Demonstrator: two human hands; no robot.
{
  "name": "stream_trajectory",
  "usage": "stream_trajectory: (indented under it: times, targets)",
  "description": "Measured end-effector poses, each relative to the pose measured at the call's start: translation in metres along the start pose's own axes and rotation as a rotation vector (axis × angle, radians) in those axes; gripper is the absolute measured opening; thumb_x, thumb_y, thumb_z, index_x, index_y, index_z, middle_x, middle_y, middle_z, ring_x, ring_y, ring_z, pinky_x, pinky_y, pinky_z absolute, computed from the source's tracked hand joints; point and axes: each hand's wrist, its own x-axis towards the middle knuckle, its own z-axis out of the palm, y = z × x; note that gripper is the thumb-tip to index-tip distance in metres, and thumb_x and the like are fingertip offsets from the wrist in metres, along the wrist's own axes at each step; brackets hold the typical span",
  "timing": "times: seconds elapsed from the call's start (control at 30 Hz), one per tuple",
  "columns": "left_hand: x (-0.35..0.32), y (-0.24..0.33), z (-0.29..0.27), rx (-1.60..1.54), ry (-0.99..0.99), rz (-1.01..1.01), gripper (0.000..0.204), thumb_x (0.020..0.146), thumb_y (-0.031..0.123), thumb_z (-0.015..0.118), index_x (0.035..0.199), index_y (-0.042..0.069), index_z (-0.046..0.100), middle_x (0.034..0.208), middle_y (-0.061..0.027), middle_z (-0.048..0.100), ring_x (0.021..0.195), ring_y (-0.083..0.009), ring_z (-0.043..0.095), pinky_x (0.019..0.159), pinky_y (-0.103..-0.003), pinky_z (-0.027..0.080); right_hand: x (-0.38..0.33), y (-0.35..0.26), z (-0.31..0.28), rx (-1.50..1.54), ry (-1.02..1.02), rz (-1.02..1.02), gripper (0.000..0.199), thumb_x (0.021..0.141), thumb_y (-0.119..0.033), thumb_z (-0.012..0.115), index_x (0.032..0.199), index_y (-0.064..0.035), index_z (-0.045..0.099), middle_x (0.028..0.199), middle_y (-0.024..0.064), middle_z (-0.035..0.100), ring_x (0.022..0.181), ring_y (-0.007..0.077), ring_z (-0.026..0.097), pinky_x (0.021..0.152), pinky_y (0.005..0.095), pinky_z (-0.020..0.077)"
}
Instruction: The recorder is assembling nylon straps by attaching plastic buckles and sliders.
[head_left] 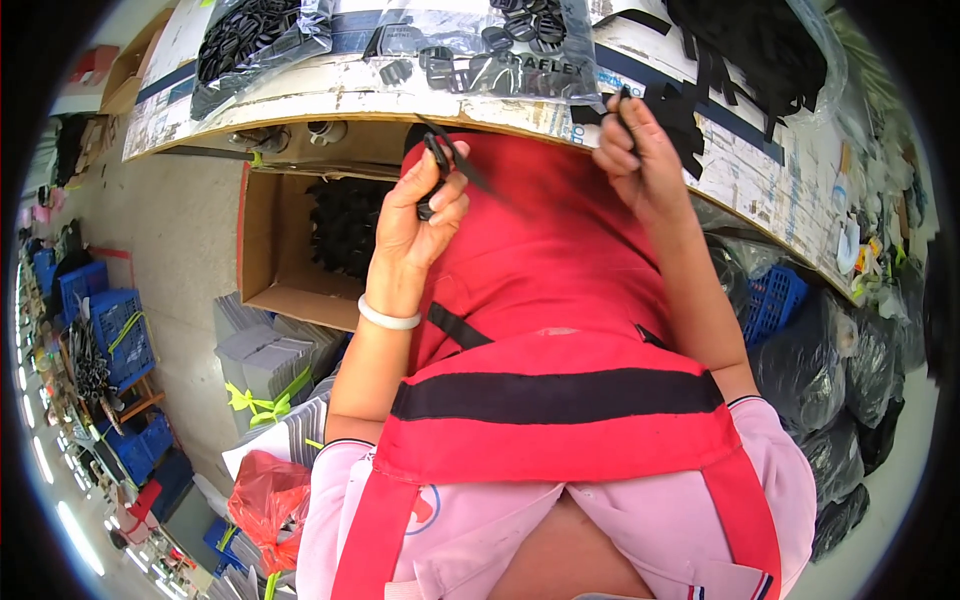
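Observation:
My left hand [420, 215] is raised over my red apron [560, 300] and pinches a black plastic buckle [437, 165] with a thin black strap [470, 165] trailing from it. A pale bangle sits on that wrist. My right hand [635, 150] is at the table's near edge, fingers closed on the end of a black strap [670, 110] lying among other black straps. The two hands are about a forearm apart.
The work table [330, 95] carries clear bags of black buckles [255, 40] and a pile of black straps [750, 40]. An open cardboard box [275, 250] with black parts sits below it. Blue crates [115, 330], bundled grey stacks [265, 365], black bags [850, 380] surround me.

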Motion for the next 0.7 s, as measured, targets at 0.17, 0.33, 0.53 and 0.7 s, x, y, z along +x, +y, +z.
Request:
stream_trajectory:
  times: [0.17,0.33,0.53,0.7]
  targets:
    - [-0.011,0.005,0.008,0.462,0.170,0.078,0.022,0.098,0.019,0.057,0.104,-0.001,0.062,0.088,-0.0050,0.059,0.057,-0.0071,0.043,0.045,-0.019,0.033,-0.010,-0.016,0.011,-0.174,-0.051,-0.003,0.018,0.099,-0.021,0.056,0.103,-0.0045,0.060,0.069,-0.0035,0.048,0.054,0.0028,0.040,0.050,0.0201,0.0330]
    - [-0.011,-0.039,0.023,0.979,0.280,0.199,0.014,0.093,0.010,0.062,0.099,-0.001,0.067,0.078,-0.0018,0.059,0.053,-0.0079,0.048,0.045,-0.020,0.035,-0.026,0.032,0.062,-0.840,-0.109,0.013,0.012,0.090,-0.010,0.067,0.097,0.0003,0.066,0.083,-0.0028,0.059,0.080,0.0045,0.054,0.070,0.0213,0.0447]
    - [-0.018,-0.038,0.008,0.704,0.086,-0.095,0.023,0.099,0.016,0.053,0.108,-0.003,0.063,0.069,-0.0131,0.065,0.051,-0.0143,0.058,0.044,-0.023,0.044,-0.032,0.042,0.068,-0.927,-0.149,-0.016,0.012,0.091,-0.009,0.065,0.095,0.0027,0.066,0.083,0.0023,0.060,0.074,0.0078,0.057,0.068,0.0223,0.0464]
    - [-0.018,-0.039,0.012,0.635,0.082,-0.122,0.021,0.097,0.016,0.057,0.102,-0.003,0.064,0.071,-0.0097,0.065,0.053,-0.0129,0.058,0.044,-0.021,0.044,-0.031,0.043,0.064,-0.879,-0.110,-0.048,0.013,0.093,-0.010,0.063,0.095,0.0023,0.066,0.082,0.0009,0.063,0.074,0.0061,0.058,0.068,0.0200,0.0466]
